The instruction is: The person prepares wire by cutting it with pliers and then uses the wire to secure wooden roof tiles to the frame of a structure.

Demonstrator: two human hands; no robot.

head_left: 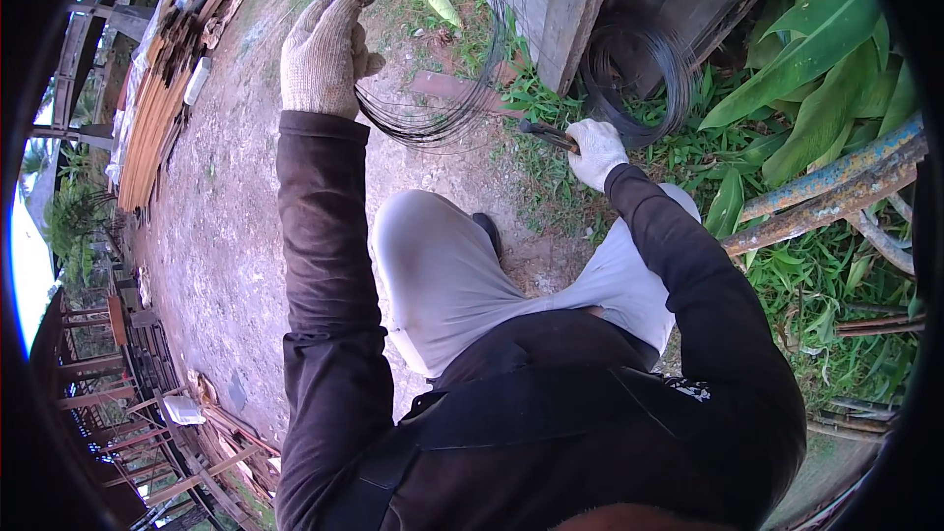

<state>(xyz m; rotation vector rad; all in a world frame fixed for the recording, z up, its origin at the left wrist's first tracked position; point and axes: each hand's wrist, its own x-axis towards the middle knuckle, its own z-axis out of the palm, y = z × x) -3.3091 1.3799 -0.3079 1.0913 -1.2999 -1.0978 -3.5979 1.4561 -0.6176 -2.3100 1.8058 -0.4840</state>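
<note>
My left hand point(324, 54), in a cream knit glove, is raised at the upper middle with fingers curled round a loose coil of thin dark wire point(472, 98), which hangs in a wide loop. My right hand point(595, 152), also gloved, grips a dark tool point(541, 132) that looks like pliers, just below and right of that coil. A second, denser coil of dark wire point(659, 113) rests beside weathered grey wooden boards point(565, 10), on the grass at the upper right.
Rusty pipes with flaking blue paint point(806, 197) and broad-leaved plants point(816, 59) crowd the right side. Stacked reddish timber point(147, 128) lies along the left, with wooden framework point(108, 393) lower down. My bent knees are over a dirt path point(216, 236).
</note>
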